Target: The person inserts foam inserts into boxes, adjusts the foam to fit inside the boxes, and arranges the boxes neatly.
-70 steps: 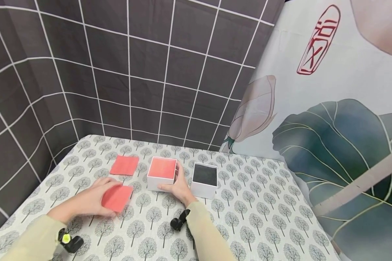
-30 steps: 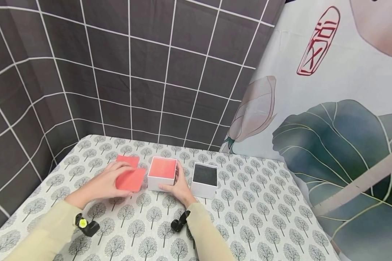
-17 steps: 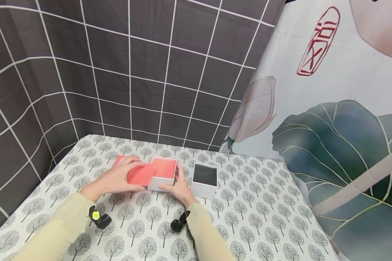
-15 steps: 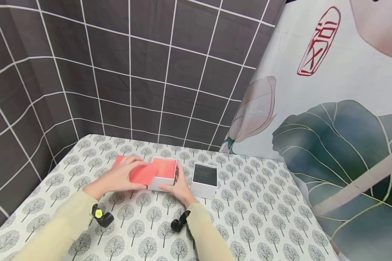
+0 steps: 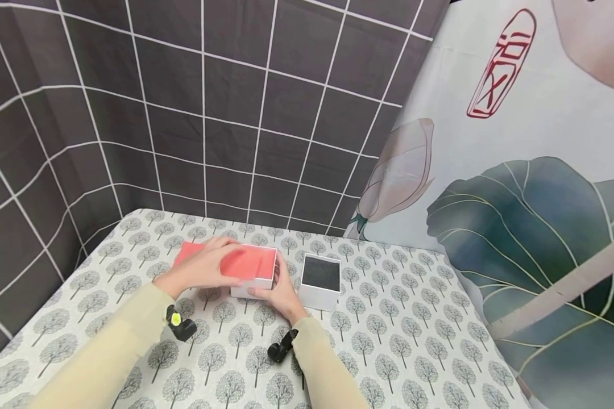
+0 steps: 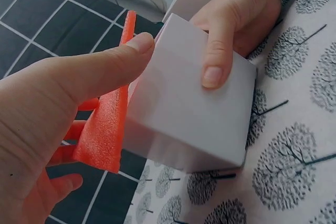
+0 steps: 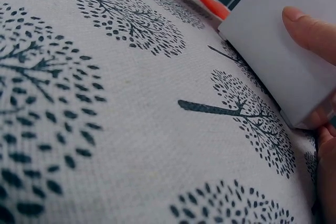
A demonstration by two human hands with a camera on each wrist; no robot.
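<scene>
My left hand pinches a thin square red foam sheet between thumb and fingers. In the head view the sheet overlaps the top of a small white box; in the left wrist view it stands tilted along the box's opening. My right hand grips that box from its right side, its thumb pressed on the near wall in both wrist views. The held sheet hides much of the red inside the box. A second red foam sheet lies on the table, partly behind my left hand.
Just right of my right hand stands another white box with a black inside. A tree-print cloth covers the table. Dark gridded fabric hangs behind, and a lotus-print curtain at the right. Each wrist wears a small black camera.
My left hand has carried the red foam sheet rightward and away from me, from the table at left to over the white box. My right hand stays on the box, which has not moved.
</scene>
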